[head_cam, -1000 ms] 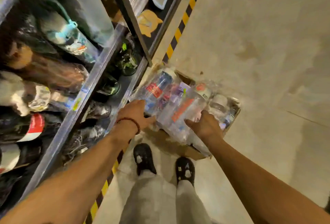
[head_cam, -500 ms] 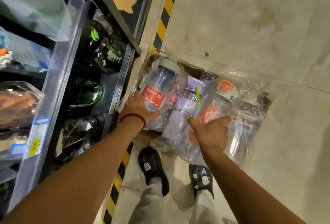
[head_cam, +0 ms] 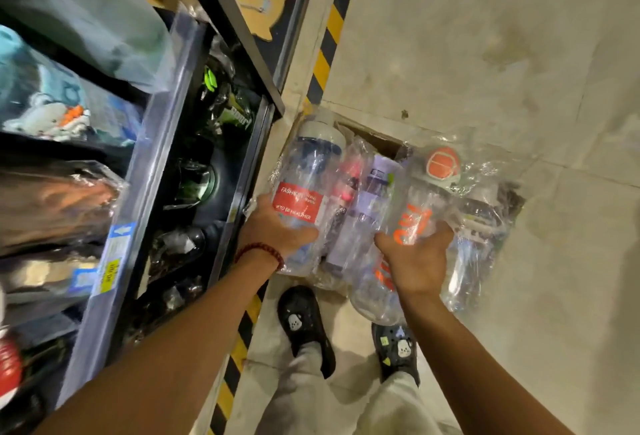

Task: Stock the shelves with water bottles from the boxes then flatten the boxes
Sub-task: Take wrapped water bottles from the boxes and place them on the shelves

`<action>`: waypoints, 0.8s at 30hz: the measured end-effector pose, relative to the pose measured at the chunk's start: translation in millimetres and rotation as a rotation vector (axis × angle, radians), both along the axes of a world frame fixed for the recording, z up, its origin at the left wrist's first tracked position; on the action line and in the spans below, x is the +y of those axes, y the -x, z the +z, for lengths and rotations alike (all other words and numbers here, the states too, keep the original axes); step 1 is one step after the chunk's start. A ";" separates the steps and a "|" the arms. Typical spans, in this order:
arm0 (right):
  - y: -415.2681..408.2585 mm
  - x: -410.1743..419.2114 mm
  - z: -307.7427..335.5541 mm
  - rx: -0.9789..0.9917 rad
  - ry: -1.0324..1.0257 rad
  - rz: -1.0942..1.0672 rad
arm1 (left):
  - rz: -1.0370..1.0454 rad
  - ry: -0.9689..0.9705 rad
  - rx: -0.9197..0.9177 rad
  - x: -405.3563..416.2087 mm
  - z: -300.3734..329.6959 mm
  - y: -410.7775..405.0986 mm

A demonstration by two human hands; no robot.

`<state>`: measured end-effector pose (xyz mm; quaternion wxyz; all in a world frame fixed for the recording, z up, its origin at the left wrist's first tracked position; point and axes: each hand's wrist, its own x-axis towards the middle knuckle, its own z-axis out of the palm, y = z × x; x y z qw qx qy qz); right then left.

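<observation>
Left hand (head_cam: 277,226) grips the red-labelled bottle (head_cam: 304,188); right hand (head_cam: 415,258) cups the orange-printed bottle (head_cam: 412,226). Both support an armful of wrapped bottles above the box (head_cam: 374,140), beside the shelf (head_cam: 221,171). Stocking is under way; the box is not yet flattened

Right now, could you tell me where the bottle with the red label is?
The bottle with the red label is leftmost in the armful, gripped by the left hand, beside the shelf edge.
</observation>
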<state>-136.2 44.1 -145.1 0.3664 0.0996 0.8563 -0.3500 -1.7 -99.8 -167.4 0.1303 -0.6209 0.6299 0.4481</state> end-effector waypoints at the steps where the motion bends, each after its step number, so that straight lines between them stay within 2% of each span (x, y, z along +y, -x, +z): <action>1: -2.7 -1.0 12.1 0.009 0.015 0.048 | 0.041 0.011 0.023 3.3 13.8 -4.7; 6: -2.5 -11.1 84.4 0.053 0.209 0.200 | 0.168 0.105 0.034 11.1 90.8 -15.7; 12: 15.0 -25.5 197.3 0.103 0.481 0.341 | 0.350 0.234 0.262 23.5 204.7 -12.4; 19: 27.4 -19.8 328.0 0.191 0.681 0.623 | 0.592 0.466 0.501 64.4 349.4 -25.3; 24: 8.2 -17.1 409.2 0.175 0.831 0.822 | 0.728 0.636 0.543 114.0 425.2 -57.9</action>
